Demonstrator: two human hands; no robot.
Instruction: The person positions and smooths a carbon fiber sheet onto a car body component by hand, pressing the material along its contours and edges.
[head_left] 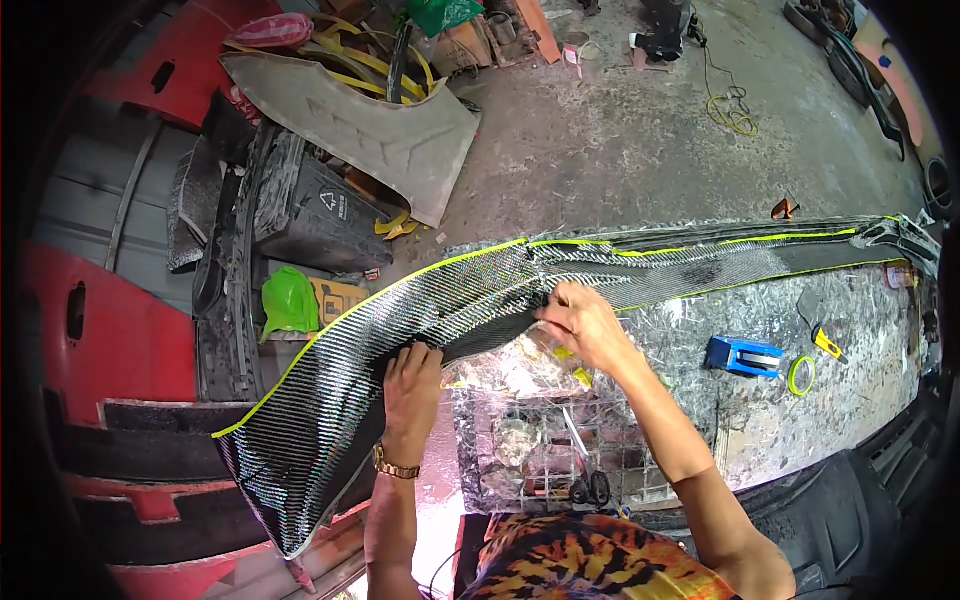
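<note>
A long sheet of black, shiny carbon-fibre cloth (330, 390) lies across a long mould, its upper edge lined with yellow-green tape (360, 305). The sheet's left end hangs past the bench. My left hand (412, 395) has its fingers curled over the cloth's near edge, a watch (395, 465) on that wrist. Farther right, my right hand (583, 325) pinches the same near edge beside a fold, with thumb and fingertips together. Part of the gripped edge is hidden behind the fingers of each hand.
On the stained bench (690, 420) lie a blue tape dispenser (745, 357), a green tape roll (801, 376) and a yellow utility knife (828, 343). Scissors (590, 487) rest on a wire grid near me. Beyond the cloth stand a grey fender panel (370, 130) and a black bin (320, 215).
</note>
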